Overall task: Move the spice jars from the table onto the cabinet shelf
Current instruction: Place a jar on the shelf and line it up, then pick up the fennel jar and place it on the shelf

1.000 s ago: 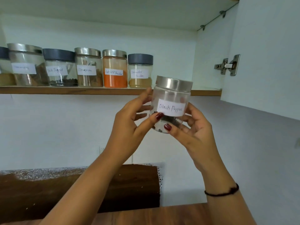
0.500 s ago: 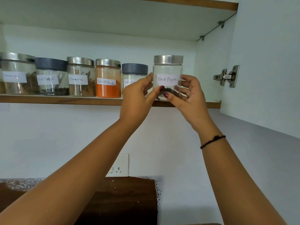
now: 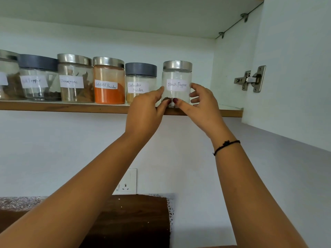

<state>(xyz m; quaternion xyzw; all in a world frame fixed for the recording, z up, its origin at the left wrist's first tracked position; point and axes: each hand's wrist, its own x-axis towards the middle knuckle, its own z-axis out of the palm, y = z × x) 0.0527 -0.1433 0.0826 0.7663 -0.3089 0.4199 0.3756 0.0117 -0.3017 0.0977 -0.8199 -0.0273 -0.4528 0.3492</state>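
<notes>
Cylindrical glass jar (image 3: 176,76), brushed-steel lid (image 3: 177,65)

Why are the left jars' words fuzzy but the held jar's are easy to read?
In the head view, sharpness drops toward the left edge, so the left grey-lidded jar has a smeared label; the Black Pepper jar sits near the middle, crisp.

Single head-worn wide-angle camera. It sits below the cabinet shelf (image 3: 71,108) and faces forward, tilted up at the shelf's front edge and the cabinet ceiling (image 3: 125,15). Range is near: the left hand (image 3: 145,113) and right hand (image 3: 202,108) reach the Black Pepper jar (image 3: 177,76) with arms outstretched
</notes>
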